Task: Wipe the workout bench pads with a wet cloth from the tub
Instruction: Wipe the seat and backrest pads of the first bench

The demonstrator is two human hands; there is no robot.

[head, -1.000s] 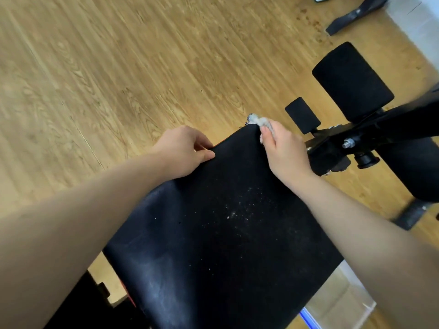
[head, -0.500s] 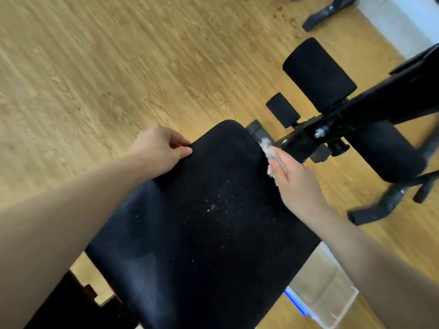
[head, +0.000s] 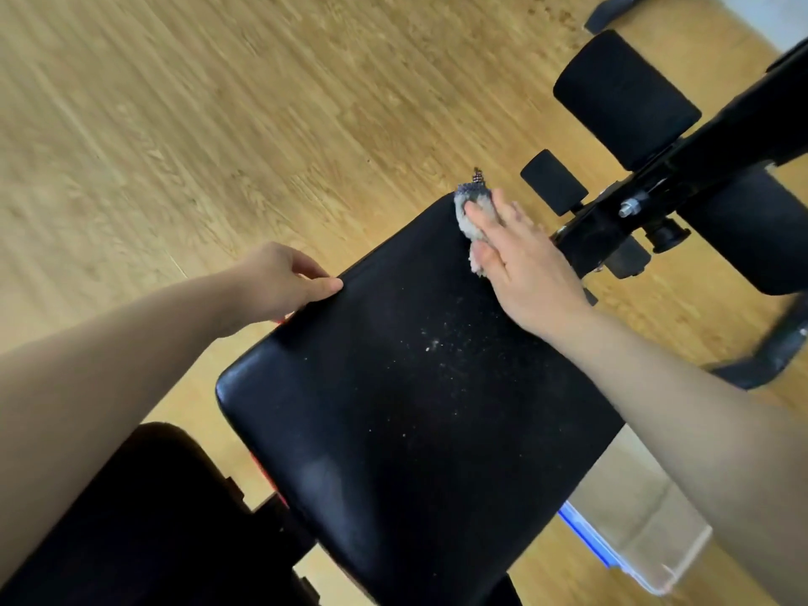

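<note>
Black seat pad (head: 415, 408) of the bench fills the frame centre. Grey wet cloth (head: 470, 212) lies at its far corner, upper middle, under the right hand (head: 533, 264); that grip is open, fingers flat & pressing. Left hand (head: 280, 277) grips the pad's left edge. To wipe well: keep flat pressure and make long strokes through the white specks (head: 433, 343). Tub (head: 647, 531) is at lower right. Vs 0.5 s ago, the cloth moved from the pad's right edge to the corner.

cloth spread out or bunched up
Bunched up: a crumpled wad of cloth under the right hand at the far corner of the pad.
</note>
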